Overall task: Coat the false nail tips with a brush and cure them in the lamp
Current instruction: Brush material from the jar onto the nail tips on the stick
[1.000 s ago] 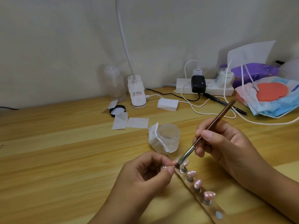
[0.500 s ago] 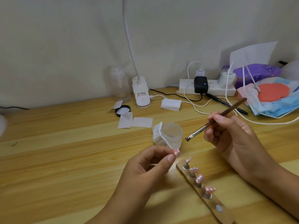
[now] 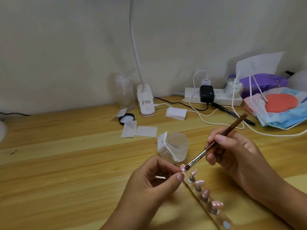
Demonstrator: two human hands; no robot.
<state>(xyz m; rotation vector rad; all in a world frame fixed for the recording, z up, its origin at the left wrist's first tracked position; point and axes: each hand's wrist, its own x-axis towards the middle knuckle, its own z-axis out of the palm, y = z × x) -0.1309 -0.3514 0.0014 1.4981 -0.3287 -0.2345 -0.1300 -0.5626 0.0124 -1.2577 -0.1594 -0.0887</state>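
The underside of the nail tip (image 3: pixel 182 168) is hidden in the pinch of the left hand (image 3: pixel 156 181), and whether the bristles of the brush (image 3: pixel 199 156) touch it cannot be made out. The holder strip (image 3: pixel 221 220) below the right hand (image 3: pixel 232 155) is cut off by the bottom edge, and the neck of the lamp (image 3: pixel 145 100) far beyond both hands by the top edge.

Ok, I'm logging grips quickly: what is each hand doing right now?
Left hand: pinching a nail tip.
Right hand: gripping the brush, bristles at that tip.
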